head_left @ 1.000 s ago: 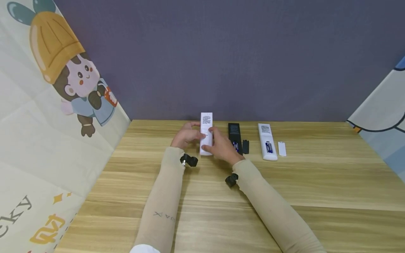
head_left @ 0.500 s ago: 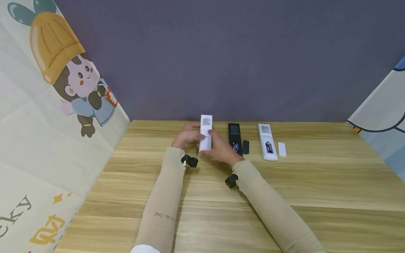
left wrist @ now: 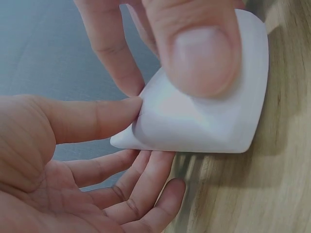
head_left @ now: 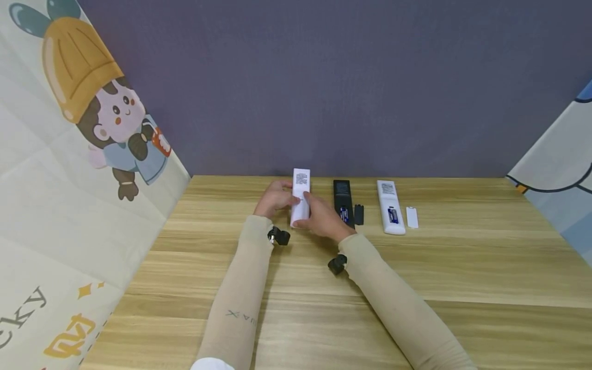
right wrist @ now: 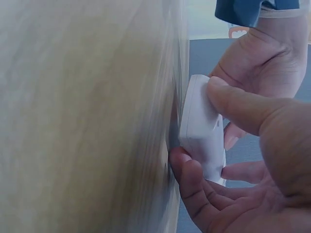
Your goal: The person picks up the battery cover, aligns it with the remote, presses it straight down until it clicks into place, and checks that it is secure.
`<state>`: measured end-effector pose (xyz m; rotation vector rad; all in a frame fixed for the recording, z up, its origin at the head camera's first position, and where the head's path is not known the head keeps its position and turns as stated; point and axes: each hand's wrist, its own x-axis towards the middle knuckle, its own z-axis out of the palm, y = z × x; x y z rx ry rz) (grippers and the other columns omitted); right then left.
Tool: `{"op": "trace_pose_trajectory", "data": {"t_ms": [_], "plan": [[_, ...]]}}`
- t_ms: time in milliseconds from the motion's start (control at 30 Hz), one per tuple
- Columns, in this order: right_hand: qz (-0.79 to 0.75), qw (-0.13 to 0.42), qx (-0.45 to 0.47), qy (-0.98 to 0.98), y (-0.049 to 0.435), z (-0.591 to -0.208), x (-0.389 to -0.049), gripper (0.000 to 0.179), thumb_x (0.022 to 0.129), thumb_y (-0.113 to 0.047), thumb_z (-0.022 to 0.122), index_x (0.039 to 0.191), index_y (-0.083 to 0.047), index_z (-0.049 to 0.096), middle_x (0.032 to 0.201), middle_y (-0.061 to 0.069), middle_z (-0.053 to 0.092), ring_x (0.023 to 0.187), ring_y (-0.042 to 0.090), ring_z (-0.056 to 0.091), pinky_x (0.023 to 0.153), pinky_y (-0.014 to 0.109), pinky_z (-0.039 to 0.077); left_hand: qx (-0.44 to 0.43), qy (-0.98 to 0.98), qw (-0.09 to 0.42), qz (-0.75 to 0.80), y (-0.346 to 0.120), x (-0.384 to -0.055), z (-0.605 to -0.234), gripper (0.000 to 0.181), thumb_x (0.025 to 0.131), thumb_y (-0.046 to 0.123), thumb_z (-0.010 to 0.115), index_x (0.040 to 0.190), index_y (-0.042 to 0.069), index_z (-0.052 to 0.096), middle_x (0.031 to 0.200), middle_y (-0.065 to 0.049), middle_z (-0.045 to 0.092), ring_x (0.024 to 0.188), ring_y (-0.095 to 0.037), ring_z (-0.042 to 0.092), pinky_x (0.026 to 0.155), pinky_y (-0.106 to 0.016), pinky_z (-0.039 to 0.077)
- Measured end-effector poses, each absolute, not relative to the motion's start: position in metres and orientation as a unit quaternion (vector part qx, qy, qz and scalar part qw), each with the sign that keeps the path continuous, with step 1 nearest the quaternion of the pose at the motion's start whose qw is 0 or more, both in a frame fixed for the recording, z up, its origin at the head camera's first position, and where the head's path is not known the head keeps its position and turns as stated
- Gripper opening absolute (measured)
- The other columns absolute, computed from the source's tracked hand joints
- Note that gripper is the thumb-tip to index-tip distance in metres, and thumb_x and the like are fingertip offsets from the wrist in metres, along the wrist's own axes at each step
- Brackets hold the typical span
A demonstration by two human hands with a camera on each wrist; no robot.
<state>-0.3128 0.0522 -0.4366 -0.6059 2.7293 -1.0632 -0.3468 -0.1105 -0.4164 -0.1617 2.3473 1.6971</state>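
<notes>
A white remote control stands between both hands, its back with the printed label up. My left hand grips its left edge, thumb on the back and fingers underneath, as the left wrist view shows. My right hand holds the lower right side; its thumb lies over the bottom end. In the right wrist view, the remote's end is near the tabletop, with right fingers curled below it. No battery shows in this remote. To the right lies a black remote control, back up, with blue batteries in its uncovered compartment.
A small black battery cover lies beside the black remote. Farther right, another white remote shows batteries, with a white cover next to it. A dark wall panel borders the back of the wooden table.
The top of the held remote has dropped slightly in the head view. My right thumb has slid toward its bottom end, and both hands keep their hold. The other remotes stay put.
</notes>
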Motion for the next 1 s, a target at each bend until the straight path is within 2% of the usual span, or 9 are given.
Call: {"op": "trace_pose_trajectory", "data": {"t_ms": [300,500,1000], "plan": [[-0.339,0.082,-0.207,0.914,0.0515,-0.4373,-0.3129,0.096,0.088,-0.024,0.083,0.160,0.002,0.024,0.158,0.024,0.042,0.138,0.036,0.051,0.115,0.049,0.042,-0.067,0.820,0.105,0.559,-0.1102,-0.3461,-0.4170,0.059,0.083,-0.010,0.069,0.140,-0.004,0.053,0.131,-0.022,0.062,0.110,-0.032,0.063,0.098,-0.040,0.055],[-0.335,0.078,-0.212,0.915,0.0510,-0.4375,-0.3122,0.091,0.088,-0.024,0.082,0.158,0.001,0.030,0.155,0.023,0.047,0.135,0.034,0.053,0.114,0.049,0.043,-0.076,0.831,0.101,0.542,-0.1088,-0.3465,-0.4173,0.058,0.083,-0.009,0.070,0.139,-0.003,0.055,0.130,-0.021,0.062,0.110,-0.030,0.062,0.097,-0.039,0.054],[-0.323,0.088,-0.206,0.920,0.0522,-0.4390,-0.3121,0.083,0.092,-0.030,0.078,0.157,-0.001,0.035,0.151,0.023,0.049,0.130,0.032,0.053,0.112,0.049,0.045,-0.078,0.843,0.094,0.525,-0.1074,-0.3480,-0.4235,0.056,0.085,-0.007,0.069,0.139,-0.002,0.055,0.135,-0.021,0.060,0.120,-0.034,0.059,0.102,-0.043,0.051]]}}
